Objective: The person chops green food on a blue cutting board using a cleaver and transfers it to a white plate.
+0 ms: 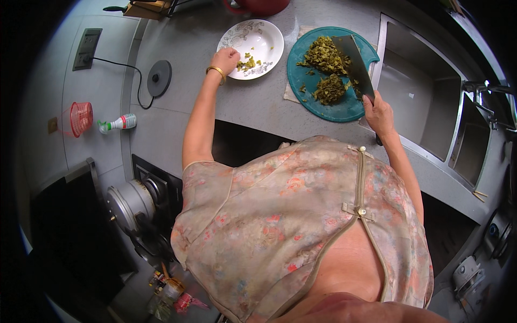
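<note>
My left hand point(227, 59), with a gold bangle at the wrist, is at the left rim of a white plate point(264, 38) with a floral pattern. Its fingertips are bunched over small chopped green pieces point(247, 64) on the plate; whether they pinch any is hidden. My right hand point(379, 113) grips a cleaver point(357, 64), whose broad blade lies slanted over the right part of a round teal cutting board point(299, 87). Two heaps of chopped green vegetable, a larger one point(325, 54) and a smaller one point(330, 89), lie on the board left of the blade.
A cloth point(290, 93) shows under the board. The steel sink point(408, 89) is at the right, a red pot point(262, 6) beyond the plate. A grey kettle base point(159, 78) with its cord, a spray bottle point(123, 121) and a pressure cooker point(131, 202) are at the left.
</note>
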Available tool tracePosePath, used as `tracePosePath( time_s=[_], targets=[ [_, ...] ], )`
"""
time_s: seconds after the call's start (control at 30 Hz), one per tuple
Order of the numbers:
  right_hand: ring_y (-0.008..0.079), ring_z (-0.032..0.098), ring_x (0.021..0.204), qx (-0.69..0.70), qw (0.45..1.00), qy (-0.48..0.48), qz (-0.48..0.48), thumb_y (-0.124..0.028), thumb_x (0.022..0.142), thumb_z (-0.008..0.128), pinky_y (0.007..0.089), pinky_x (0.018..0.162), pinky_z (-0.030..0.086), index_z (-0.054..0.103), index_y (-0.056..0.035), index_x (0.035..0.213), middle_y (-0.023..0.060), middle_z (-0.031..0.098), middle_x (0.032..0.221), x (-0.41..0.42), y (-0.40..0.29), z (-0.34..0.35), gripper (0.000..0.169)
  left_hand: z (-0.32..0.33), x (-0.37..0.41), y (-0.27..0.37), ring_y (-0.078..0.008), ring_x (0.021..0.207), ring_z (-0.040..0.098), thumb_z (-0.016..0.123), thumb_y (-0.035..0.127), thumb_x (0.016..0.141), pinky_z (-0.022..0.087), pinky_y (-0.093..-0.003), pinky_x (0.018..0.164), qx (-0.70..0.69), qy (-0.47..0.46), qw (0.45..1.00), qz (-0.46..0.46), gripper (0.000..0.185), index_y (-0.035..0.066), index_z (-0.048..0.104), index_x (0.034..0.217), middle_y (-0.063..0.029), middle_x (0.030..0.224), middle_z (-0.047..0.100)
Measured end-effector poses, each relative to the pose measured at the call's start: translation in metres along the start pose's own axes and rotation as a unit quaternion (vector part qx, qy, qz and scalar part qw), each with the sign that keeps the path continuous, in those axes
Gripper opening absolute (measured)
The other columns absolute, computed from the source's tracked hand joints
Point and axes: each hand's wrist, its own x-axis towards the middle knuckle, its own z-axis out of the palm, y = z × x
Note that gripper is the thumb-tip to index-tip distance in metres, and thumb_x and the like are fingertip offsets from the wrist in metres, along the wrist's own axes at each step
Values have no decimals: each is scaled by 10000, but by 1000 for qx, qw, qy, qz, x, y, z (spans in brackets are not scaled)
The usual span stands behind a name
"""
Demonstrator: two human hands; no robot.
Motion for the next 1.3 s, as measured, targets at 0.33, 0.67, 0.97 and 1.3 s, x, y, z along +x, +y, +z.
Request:
tracePosePath(
  time_s=[0.33, 0.67, 0.97, 1.3],
  targets=[
    [406, 580, 639, 4, 1000, 7, -16, -218, 864, 548, 489, 562, 448, 496, -31, 948, 197, 597, 657, -1, -6, -3, 212, 43, -1, 19, -264, 972, 562, 662, 352, 747, 408, -349, 881, 73, 152, 977, 132, 387, 39, 653, 975, -140, 987, 618],
    [397, 586, 636, 8, 1000, 18, -16, -216, 865, 549, 477, 559, 455, 508, -17, 980, 201, 602, 663, -2, -3, 1, 234, 1, -5, 13, -177, 770, 627, 636, 250, 764, 489, -280, 736, -54, -40, 998, 12, 251, 36, 681, 887, -106, 868, 658],
    [406, 581, 644, 8, 1000, 17, -13, -233, 868, 543, 483, 565, 449, 508, -7, 988, 209, 595, 661, -3, -3, 0, 258, 16, 1, 34, -302, 915, 608, 702, 553, 659, 472, -350, 809, 138, -99, 985, -28, 742, -32, 538, 1085, -231, 992, 610],
    [409, 576, 645, 3, 1000, 8, -13, -224, 873, 530, 490, 565, 447, 488, -13, 918, 206, 593, 661, -3, -10, -4, 219, 33, 12, 42, -262, 771, 628, 725, 259, 659, 495, -339, 709, 74, -77, 994, 24, 307, 82, 591, 870, -154, 843, 652]
  ],
)
